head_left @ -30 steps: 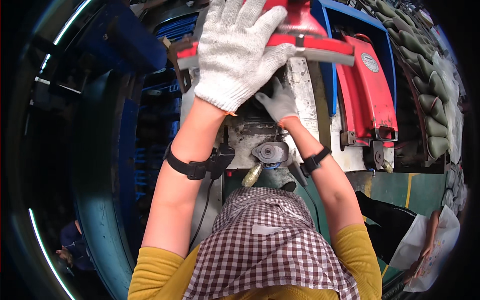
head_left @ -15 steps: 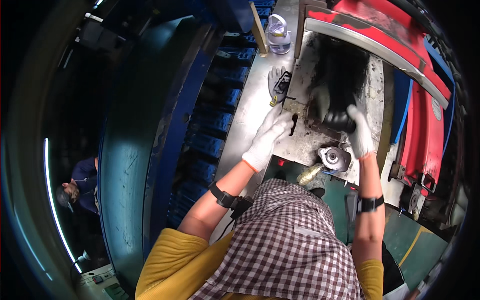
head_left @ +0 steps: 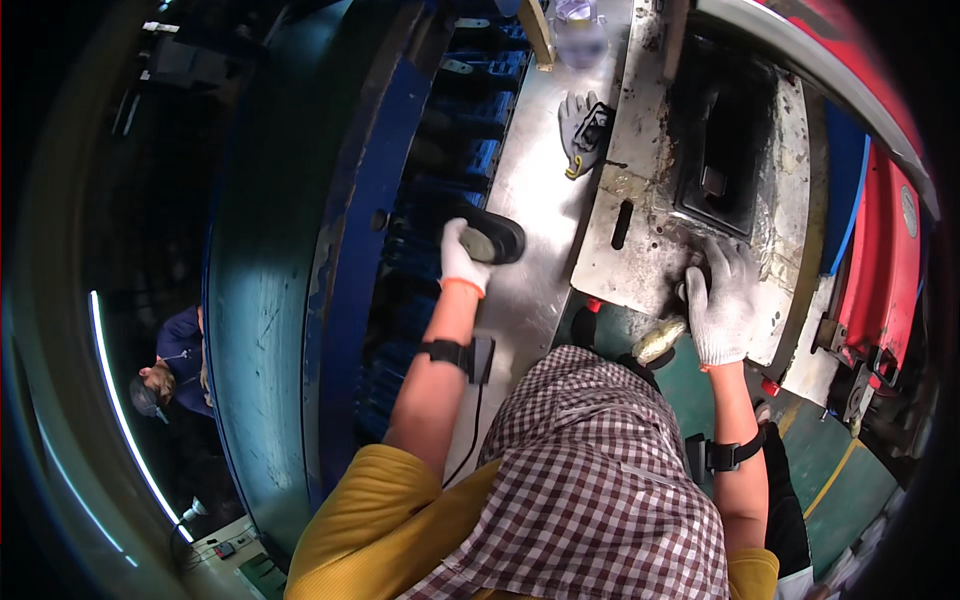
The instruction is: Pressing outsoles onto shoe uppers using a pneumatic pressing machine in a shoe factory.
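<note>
Blue-green metal makes up the biggest thing near me, the long panel on my left; my elbow could knock it if I swung wide. Next comes the red lid at upper right, and were it to drop, anything beneath would be pinched. Below lies the scuffed plate, with a dark pit sunk in it; if that is hot, which I cannot see, my bare forearms would suffer. Between plate and panel run the shiny table and the dark rack, whose gaps look deep enough to swallow something let go. My right hand is over the front of the plate, thumb parted from the fingers; I cannot tell whether it is closed on anything underneath, where the glove yarn might catch. My left hand grips the left side of the dark shoe-shaped piece, above the edge where table meets rack. A loose hold could let it slip, and a leftward tilt would send it into those gaps. On the table, beside the plate, lies the spare glove, clear of both hands. Smaller again, the wrapped handle sits just beside my right hand, where a careless wrist could bump it.
</note>
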